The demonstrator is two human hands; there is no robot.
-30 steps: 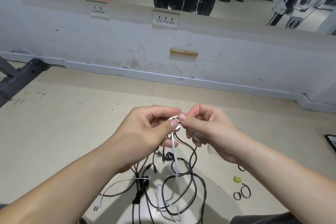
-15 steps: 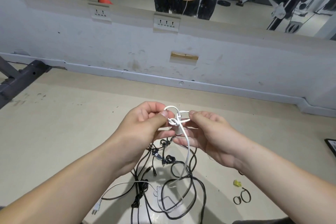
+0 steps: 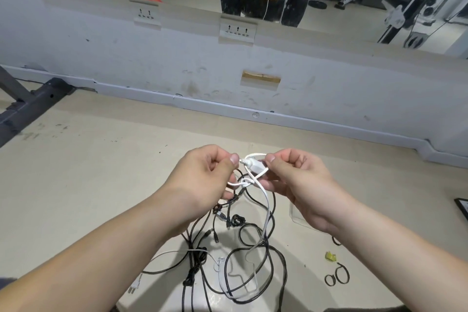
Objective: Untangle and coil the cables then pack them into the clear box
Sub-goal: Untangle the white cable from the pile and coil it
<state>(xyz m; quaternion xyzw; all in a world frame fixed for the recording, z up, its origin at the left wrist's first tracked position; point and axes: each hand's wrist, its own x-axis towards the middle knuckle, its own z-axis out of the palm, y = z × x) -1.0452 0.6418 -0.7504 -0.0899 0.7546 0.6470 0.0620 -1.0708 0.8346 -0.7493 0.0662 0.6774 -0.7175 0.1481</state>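
Left hand (image 3: 202,175): fingers curled, thumb and forefinger pinching the thin white cable (image 3: 267,206) near its end. Right hand (image 3: 298,180): likewise curled, pinching the cable's white oblong plug (image 3: 256,166). A small knot sits in the white cable between the two hands, held above the beige floor (image 3: 101,172). From the knot the cable drops toward 6 o'clock into a tangle of black cables (image 3: 236,220) lying on the floor. A clear plastic edge (image 3: 296,216) shows at 6 o'clock of the right hand, partly hidden, so box or lid cannot be told.
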